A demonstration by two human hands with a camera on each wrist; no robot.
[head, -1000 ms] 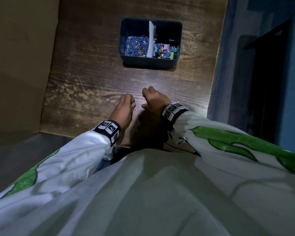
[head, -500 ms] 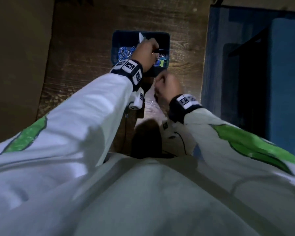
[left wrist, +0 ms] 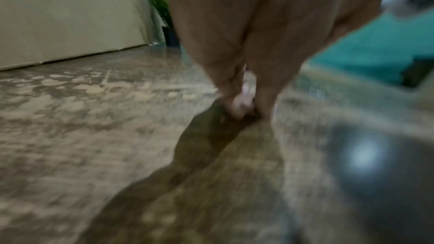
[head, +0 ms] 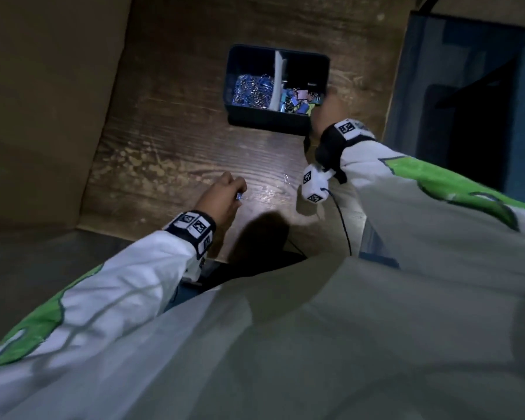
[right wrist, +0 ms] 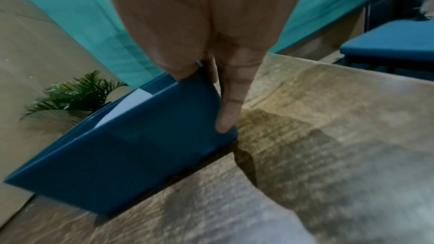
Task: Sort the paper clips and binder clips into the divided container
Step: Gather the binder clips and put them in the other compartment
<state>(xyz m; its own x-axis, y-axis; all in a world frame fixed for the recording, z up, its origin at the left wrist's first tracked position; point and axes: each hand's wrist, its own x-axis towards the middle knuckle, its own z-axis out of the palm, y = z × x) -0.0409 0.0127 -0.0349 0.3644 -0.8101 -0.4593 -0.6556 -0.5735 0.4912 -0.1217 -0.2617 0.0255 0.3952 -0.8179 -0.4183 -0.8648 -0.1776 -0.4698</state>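
Observation:
The dark blue divided container (head: 267,119) stands at the back of the wooden table (head: 170,153). A white divider (head: 277,80) splits it: paper clips (head: 252,89) lie in the left compartment, coloured binder clips (head: 297,101) in the right. My right hand (head: 324,107) grips the container's near right corner, thumb on the rim and a finger (right wrist: 226,114) down the outer wall (right wrist: 122,164). My left hand (head: 227,192) is low over the table's front and pinches a small blue clip (head: 240,196). The left wrist view is blurred. One loose paper clip (head: 286,178) lies between my hands.
A tall beige panel (head: 42,116) borders the table on the left. Dark blue furniture (head: 467,86) stands past the table's right edge. A small green plant (right wrist: 77,92) sits behind the container. A white marker cube (head: 314,184) with a cable hangs under my right wrist.
My left hand has come back from over the container to the table's front and now pinches a blue clip. My right hand has moved from the table's middle to the container's right corner.

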